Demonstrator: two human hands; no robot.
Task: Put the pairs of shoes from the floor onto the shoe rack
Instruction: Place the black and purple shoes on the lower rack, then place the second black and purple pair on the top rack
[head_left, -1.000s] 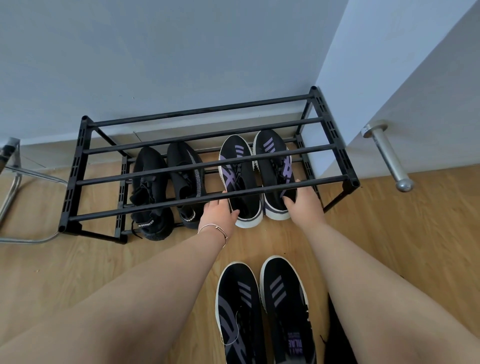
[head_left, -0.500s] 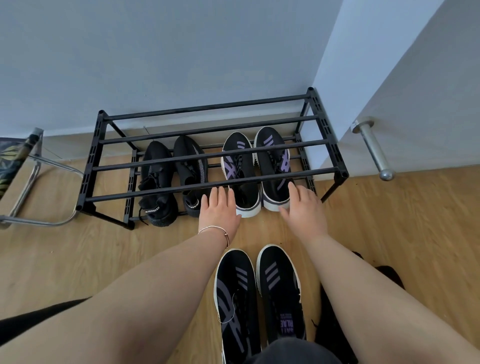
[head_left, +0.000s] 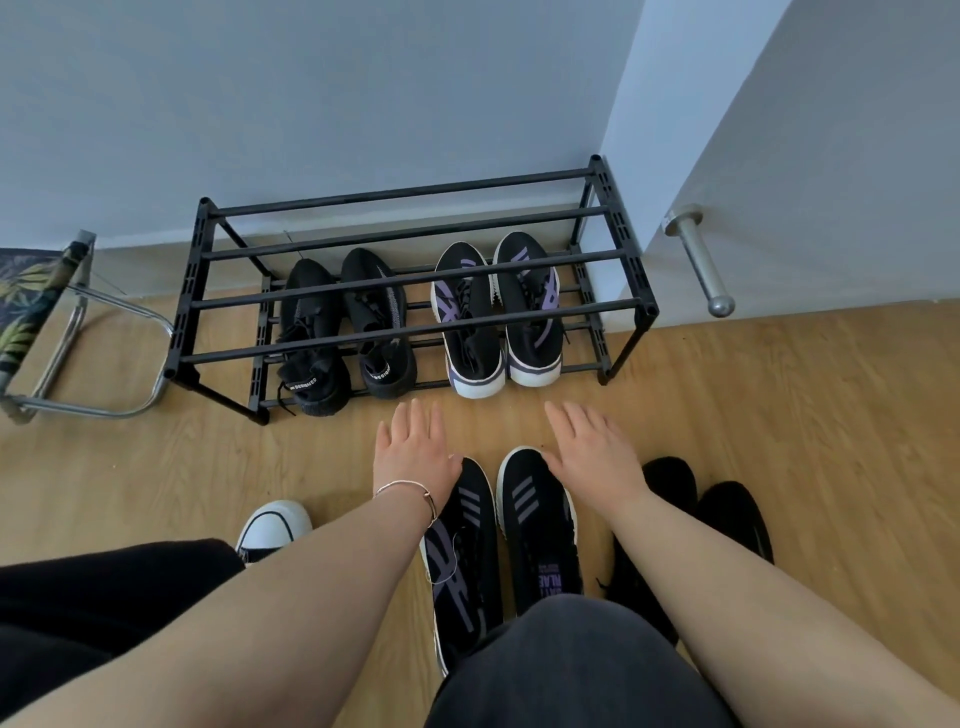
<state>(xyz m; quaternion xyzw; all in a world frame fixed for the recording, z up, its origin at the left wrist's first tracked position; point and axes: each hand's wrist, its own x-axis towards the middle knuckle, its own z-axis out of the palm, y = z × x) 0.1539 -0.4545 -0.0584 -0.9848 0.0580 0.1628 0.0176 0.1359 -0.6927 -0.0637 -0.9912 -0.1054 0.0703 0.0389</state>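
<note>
Hovering palms-down: left hand (head_left: 415, 452) | right hand (head_left: 597, 454) | fingers released, above floor sneakers (head_left: 535, 525)

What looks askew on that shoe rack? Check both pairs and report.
Little stands out. On the shoe rack, the all-black pair sits slightly angled, with its heels overhanging the lower tier's front bar. The black-and-purple pair lies straighter, heels also past the front. No damage or spills are visible.

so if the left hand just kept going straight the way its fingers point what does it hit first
Most likely the heel of the left purple-striped shoe on the shoe rack's bottom tier. The left hand points up-frame across bare floor toward it, though its height above the floor is unclear.
</note>
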